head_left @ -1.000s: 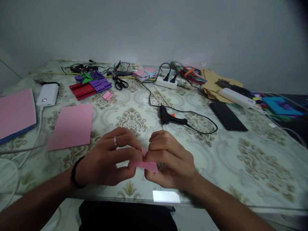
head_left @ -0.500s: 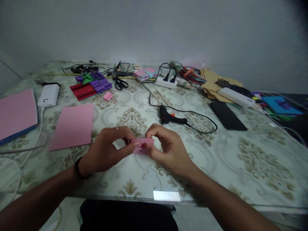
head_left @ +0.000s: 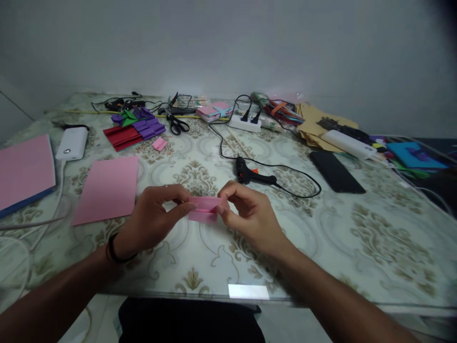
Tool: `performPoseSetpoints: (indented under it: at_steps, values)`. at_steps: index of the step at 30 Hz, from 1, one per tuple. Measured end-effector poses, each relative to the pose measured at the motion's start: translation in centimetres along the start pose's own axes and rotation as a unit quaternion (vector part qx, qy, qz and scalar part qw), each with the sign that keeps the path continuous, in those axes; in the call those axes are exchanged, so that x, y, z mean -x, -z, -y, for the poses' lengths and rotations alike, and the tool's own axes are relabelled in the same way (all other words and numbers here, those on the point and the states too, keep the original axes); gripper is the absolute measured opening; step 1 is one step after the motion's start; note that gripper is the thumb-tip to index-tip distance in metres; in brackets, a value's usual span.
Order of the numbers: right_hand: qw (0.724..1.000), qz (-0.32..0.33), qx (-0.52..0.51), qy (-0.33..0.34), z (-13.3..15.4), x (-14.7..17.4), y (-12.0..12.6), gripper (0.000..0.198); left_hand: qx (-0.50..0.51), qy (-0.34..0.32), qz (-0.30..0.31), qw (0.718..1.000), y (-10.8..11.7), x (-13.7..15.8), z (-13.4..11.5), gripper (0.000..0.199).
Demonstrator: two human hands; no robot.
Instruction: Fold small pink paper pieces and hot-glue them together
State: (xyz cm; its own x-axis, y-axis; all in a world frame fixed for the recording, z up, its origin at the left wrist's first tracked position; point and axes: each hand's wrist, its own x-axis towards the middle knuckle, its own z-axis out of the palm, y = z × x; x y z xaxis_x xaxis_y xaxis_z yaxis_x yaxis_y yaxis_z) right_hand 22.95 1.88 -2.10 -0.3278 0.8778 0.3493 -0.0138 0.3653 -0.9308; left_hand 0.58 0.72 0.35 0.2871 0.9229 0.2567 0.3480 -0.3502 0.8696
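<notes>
It appeared to be a home crafting spot: beyond the grip on the folded pink paper (head_left: 204,203) lay a glue gun (head_left: 262,177), scissors (head_left: 173,121) and folded purple paper (head_left: 150,128), on a floral-patterned table (head_left: 339,267) against a plain wall (head_left: 228,47).

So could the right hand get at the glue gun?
Probably yes: nothing shows between the right hand and the glue gun beyond it, though that hand holds the folded pink paper.

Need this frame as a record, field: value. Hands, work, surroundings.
Left hand: pinching one end of folded pink paper
Right hand: pinching the opposite end
Left side: flat pink sheet
Ahead: black glue gun, corded
Right side: black phone-like slab
Back: scissors, white power strip
Surface: patterned tabletop
</notes>
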Motion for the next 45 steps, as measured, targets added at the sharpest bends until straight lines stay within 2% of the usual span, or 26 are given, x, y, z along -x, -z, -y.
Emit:
performPoseSetpoints:
  at_steps: [4, 7, 13, 18, 21, 28, 31, 34, 38, 45]
  values:
    - [0.999, 0.01, -0.01, -0.046, 0.0, 0.0, 0.0, 0.01, -0.008, 0.026, 0.025, 0.999, -0.3, -0.1, 0.3, 0.018]
    - [0.998, 0.019, -0.002, -0.055, 0.0, 0.1, -0.1, 0.008, -0.022, 0.029, 0.046, 0.998, -0.6, 0.0, 0.4, 0.013]
    - [0.997, 0.046, 0.065, 0.001, 0.1, 0.3, -0.6, 0.007, -0.04, -0.03, 0.066, 0.997, -1.1, 0.3, 0.2, 0.005]
    - [0.991, 0.064, 0.1, 0.058, 0.7, 0.3, -0.9, 0.01, -0.048, -0.092, 0.067, 0.992, -1.5, 0.6, 0.0, 0.012]
    - [0.991, 0.065, 0.098, 0.063, 0.9, 0.3, -0.5, 0.014, -0.027, -0.131, 0.055, 0.99, -1.4, 0.6, 0.0, 0.016]
    - [0.996, 0.04, 0.028, 0.079, 0.7, 0.1, 0.6, 0.014, 0.045, -0.124, -0.004, 0.991, -0.4, 0.3, -0.1, 0.008]
    - [0.995, 0.033, 0.04, 0.09, 0.7, 0.1, 0.5, 0.012, 0.067, -0.123, 0.002, 0.99, -0.6, 0.3, 0.1, 0.006]
    - [0.99, 0.018, 0.079, 0.117, 0.9, 0.1, 0.2, 0.013, 0.021, -0.138, 0.027, 0.99, -1.0, 0.4, 0.3, 0.008]
    - [0.98, 0.027, 0.124, 0.152, 1.1, 0.1, 0.1, 0.015, -0.06, -0.188, 0.021, 0.98, -1.5, 0.5, 0.1, 0.009]
    - [0.973, 0.044, 0.144, 0.178, 1.4, 0.3, -0.2, 0.014, -0.077, -0.22, 0.007, 0.973, -1.4, 0.5, -0.2, 0.011]
